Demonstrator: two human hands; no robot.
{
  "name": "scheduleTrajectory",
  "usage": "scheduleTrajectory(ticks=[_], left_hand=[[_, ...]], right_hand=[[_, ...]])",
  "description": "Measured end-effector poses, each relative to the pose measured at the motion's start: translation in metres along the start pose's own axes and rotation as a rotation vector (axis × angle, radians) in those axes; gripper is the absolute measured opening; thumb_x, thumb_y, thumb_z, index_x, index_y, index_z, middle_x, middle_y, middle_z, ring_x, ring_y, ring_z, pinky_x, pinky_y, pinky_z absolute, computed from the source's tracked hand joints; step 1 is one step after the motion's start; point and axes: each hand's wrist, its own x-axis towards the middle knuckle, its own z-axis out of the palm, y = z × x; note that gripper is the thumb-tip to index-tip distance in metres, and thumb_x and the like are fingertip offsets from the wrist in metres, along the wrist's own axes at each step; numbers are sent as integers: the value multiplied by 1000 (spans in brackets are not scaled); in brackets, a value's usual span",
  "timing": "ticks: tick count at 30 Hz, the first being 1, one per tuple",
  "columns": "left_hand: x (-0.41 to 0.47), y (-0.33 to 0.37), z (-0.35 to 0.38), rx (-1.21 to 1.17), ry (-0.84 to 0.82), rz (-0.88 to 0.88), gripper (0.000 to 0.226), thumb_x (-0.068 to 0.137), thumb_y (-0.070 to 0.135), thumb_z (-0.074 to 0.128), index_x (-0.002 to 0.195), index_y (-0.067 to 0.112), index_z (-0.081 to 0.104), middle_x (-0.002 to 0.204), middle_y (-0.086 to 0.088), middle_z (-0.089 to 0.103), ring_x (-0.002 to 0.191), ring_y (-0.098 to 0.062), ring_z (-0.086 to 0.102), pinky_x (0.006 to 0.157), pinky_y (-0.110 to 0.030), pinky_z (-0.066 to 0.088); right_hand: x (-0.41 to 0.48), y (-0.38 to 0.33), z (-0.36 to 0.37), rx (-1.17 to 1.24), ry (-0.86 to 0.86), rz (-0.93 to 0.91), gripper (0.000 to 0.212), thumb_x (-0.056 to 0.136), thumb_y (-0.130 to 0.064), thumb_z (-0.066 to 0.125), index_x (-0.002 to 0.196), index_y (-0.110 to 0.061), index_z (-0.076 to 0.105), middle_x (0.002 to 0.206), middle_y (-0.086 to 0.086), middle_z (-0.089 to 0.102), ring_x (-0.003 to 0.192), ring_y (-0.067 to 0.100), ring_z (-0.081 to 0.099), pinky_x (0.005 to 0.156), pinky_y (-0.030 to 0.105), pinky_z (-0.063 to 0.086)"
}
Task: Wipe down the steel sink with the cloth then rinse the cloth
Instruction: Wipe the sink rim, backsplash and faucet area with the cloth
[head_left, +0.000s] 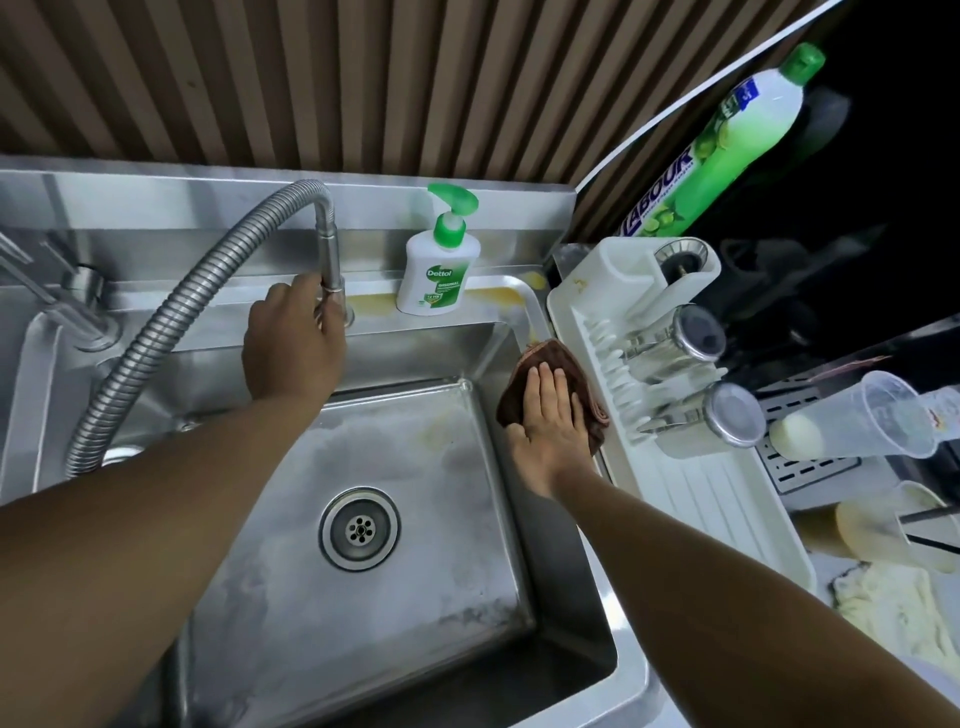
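Right of centre, the right hand (545, 423) lay flat, fingers straight and close together, pressing the brown cloth (558, 358) onto the right rim of the steel sink (395, 457), just beside the white dish rack (691, 499). The cloth was bunched a little under the palm, with one edge drooping toward the rack.

At centre-left the left hand (293, 340) was curled round the lower end of the flexible tap spout (332, 249), above the back edge of the basin. No running water could be seen.

It looked like a wiping stroke along the rim. To do it well, I'd judge the palm should keep an even weight and run long, overlapping passes up toward the yellowish stain (506, 297) on the back ledge by the soap bottle (439, 275). The cloth's loose edge wanted tucking in so it wouldn't catch on the rack. The cloudy film on the basin floor around the drain (359, 529) suggested plenty left to wipe. Holding the spout aside should clear the back corner.
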Motion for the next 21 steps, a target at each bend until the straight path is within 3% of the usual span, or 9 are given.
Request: scheduleTrajectory(ticks=[10,15,21], left_hand=[[2,-1,2,-6,11,-10,24,98,32,50,117,22,60,102,-10,63,101,-38,54,76,-47,48],[1,-2,4,3,16,-2,24,98,32,50,118,22,61,102,-9,63,100,-37,54,74,-46,48],[1,-3,3,10,12,3,25,99,33,50,119,24,60,102,-7,62,101,-35,55,74,-46,48]], right_hand=[[27,-9,-9,-6,-1,-1,83,85,-42,17,157,-11,-12,166,8,-15,153,20,-18,120,36,-14],[45,-17,-20,-5,-12,4,73,101,-35,28,157,-11,-12,166,8,-17,152,21,-19,119,34,-16],[58,-24,-27,-9,-29,9,72,103,-33,30,158,-10,-11,166,8,-18,152,21,-19,120,36,-14]])
